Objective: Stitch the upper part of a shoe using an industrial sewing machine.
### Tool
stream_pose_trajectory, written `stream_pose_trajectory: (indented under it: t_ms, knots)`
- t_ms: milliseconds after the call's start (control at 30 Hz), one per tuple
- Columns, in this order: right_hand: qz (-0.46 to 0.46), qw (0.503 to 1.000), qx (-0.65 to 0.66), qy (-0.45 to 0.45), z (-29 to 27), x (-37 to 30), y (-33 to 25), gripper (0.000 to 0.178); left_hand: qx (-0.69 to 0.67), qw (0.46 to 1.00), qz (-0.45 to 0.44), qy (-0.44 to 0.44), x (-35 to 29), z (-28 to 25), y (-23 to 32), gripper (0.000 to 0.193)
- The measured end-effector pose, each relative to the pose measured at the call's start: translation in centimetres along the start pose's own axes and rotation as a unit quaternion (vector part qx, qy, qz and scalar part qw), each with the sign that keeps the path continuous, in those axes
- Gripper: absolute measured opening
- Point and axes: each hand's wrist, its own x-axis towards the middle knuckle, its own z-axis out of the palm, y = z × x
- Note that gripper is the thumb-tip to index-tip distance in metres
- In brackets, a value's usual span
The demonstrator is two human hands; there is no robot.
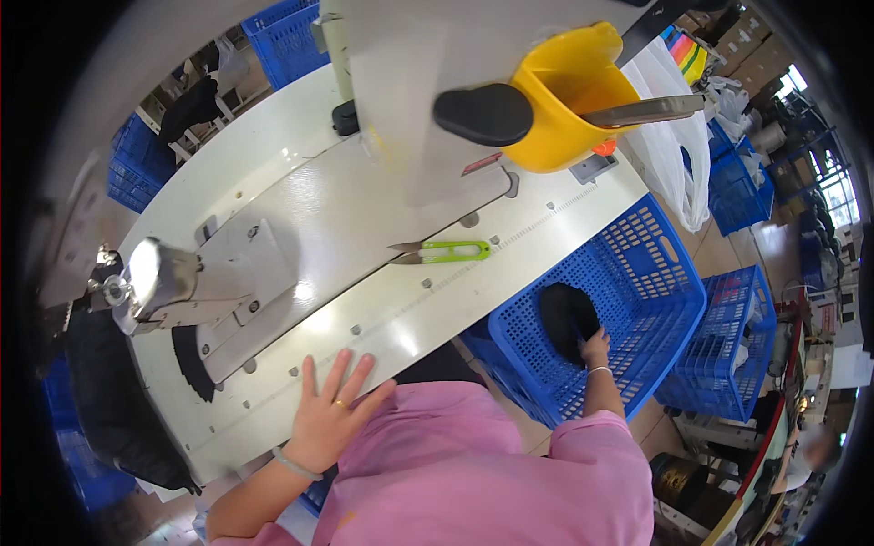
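Fingers of the left hand (330, 411) lay spread wide and flat on the white surface (382, 227), holding nothing. Fingers of the right hand (596, 348) were closed on a black piece (564, 314) inside the blue crate (637, 264). Green snips (443, 252) lay well beyond the left fingers, more blue crates (728, 337) past the right fingers.

Bright, even light w/ glare on white table (382, 227) (lamp (150, 273) blown out); fisheye edges dark, bent.
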Motion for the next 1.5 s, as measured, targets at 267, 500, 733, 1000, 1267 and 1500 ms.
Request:
stream_pose_trajectory:
  t_ms: [267, 500, 733, 1000, 1267, 1500]
  knots:
    - [0.120, 0.970, 0.206, 0.035, 5.5, 4.9, 3.9, 0.104, -0.041, 0.997, -0.013, -0.061, -0.3, -0.2, 0.1, 0.047]
    - [0.089, 0.965, 0.244, -0.022, 11.0, 5.3, 4.5, 0.059, -0.032, 0.998, -0.014, -0.046, -0.1, -0.4, 0.1, 0.048]
    - [0.065, 0.885, 0.419, 0.193, 1.7, 4.6, 5.3, 0.039, -0.036, 0.999, -0.007, -0.039, 0.1, -0.6, 0.0, 0.050]
    - [-0.220, 0.604, 0.569, 0.512, -24.1, -13.0, -1.5, 0.057, -0.023, 0.999, 0.025, 0.005, -0.4, -0.2, -0.4, 0.050]
    - [-0.207, 0.680, -0.039, 0.702, -25.4, -23.0, -23.5, 0.057, -0.040, 0.995, 0.042, 0.080, -1.1, 0.6, -0.7, 0.039]
    - [-0.386, 0.693, -0.106, 0.600, -19.2, -25.5, -26.4, 0.052, -0.048, 0.994, 0.047, 0.088, -1.4, 1.2, -0.9, 0.036]
